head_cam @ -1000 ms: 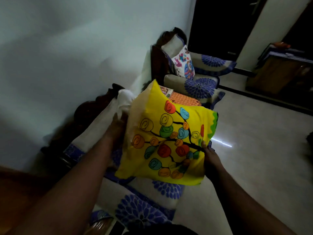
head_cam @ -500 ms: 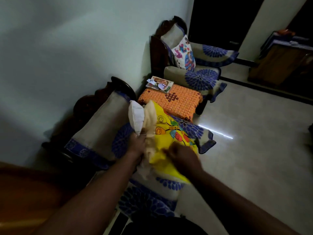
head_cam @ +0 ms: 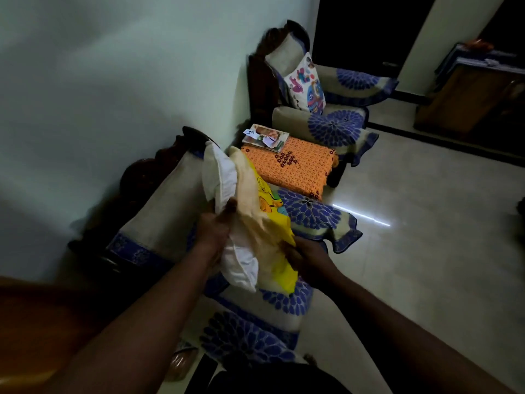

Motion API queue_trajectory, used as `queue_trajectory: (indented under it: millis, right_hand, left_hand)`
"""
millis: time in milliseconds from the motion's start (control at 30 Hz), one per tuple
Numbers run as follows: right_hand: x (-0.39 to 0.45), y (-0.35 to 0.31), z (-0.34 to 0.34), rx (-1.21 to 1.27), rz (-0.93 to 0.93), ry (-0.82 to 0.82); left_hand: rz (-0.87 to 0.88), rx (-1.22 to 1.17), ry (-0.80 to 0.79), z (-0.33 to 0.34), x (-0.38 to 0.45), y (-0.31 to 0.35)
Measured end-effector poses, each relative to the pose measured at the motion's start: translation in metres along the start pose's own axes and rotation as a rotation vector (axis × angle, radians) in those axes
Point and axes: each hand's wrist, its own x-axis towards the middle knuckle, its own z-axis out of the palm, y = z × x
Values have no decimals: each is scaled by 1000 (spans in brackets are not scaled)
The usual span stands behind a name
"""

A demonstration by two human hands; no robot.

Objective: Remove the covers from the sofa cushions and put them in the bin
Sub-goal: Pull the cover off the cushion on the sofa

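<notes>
A: Where do we find the yellow cover [head_cam: 279,237]?
B: Half off the white cushion [head_cam: 224,180], above the near sofa seat [head_cam: 312,214].
A: Why two grips?
B: Our left hand [head_cam: 216,231] holds the cushion; our right hand [head_cam: 305,255] pinches the cover, presumably to pull them apart.

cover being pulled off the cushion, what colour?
Yellow cover with a beige back, coming off a white inner cushion; head view.

Left hand [head_cam: 214,227] holds white cushion [head_cam: 224,180]; right hand [head_cam: 305,255] pinches yellow cover [head_cam: 279,231].
</notes>
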Motion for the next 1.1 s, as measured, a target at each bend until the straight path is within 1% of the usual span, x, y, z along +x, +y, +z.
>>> queue_trajectory:
  millis: [33, 100, 167, 233, 300, 367, 400, 433, 533, 600, 633, 667, 700, 733, 767, 800, 833, 867, 933, 967, 1033, 1100]
  right_hand:
    - [2, 0, -3, -64, 18, 90]
    - [4, 8, -10, -215, 129, 251]
    - [9, 9, -15, -309, 200, 321]
    - [15, -11, -15, -273, 202, 295]
    - [24, -40, -11, -243, 127, 210]
    - [31, -58, -1, -354, 97, 122]
    - [32, -56, 4, -420, 99, 116]
    - [31, -46, 5, -442, 108, 143]
    - [20, -11, -7, -322, 180, 256]
    - [21, 3, -12, -329, 175, 233]
    - [23, 2, -10, -293, 162, 234]
    - [25, -3, -6, -226, 135, 264]
    - [24, -12, -1, -169, 71, 342]
    - [18, -21, 4, -162, -7, 446]
    - [10, -28, 9, -211, -114, 539]
    - [0, -30, 15, -318, -224, 581]
    - [-8, -28, 22, -459, -321, 569]
    - [-12, -23, 28, -586, -365, 521]
    - [-7, -14, 34, -729, -354, 470]
    - [-1, -13, 32, -754, -347, 476]
    - [11, -15, 27, -760, -393, 481]
    - [20, -16, 20, -757, -460, 487]
  left_hand:
    - [2, 14, 0, -4, 1, 2]
    - [25, 56, -12, -7, 0, 6]
    - [18, 35, -24, -7, -5, 1]
    - [42, 19, -40, -8, -11, -7]
    - [36, 10, -88, -7, -18, -8]
    - [-5, -5, -121, -4, -24, 2]
    - [-27, -9, -119, -4, -24, 7]
    - [-46, -14, -113, -4, -22, 10]
    - [-75, -110, -50, -17, -11, 20]
    - [-46, -124, -16, -19, -4, 26]
    - [-35, -110, -4, -18, 2, 28]
    - [-37, -105, 4, -15, 6, 31]
    - [-33, -101, 20, -13, 13, 35]
    - [-40, -114, 49, -13, 19, 36]
    - [-65, -125, 80, -14, 27, 36]
    - [-107, -126, 105, -17, 33, 35]
    - [-158, -130, 118, -19, 39, 33]
    - [-213, -160, 115, -20, 43, 31]
    - [-306, -253, 88, -18, 43, 33]
    - [-344, -283, 87, -17, 41, 35]
    - [-399, -306, 87, -14, 39, 36]
    - [-398, -298, 93, -12, 40, 34]
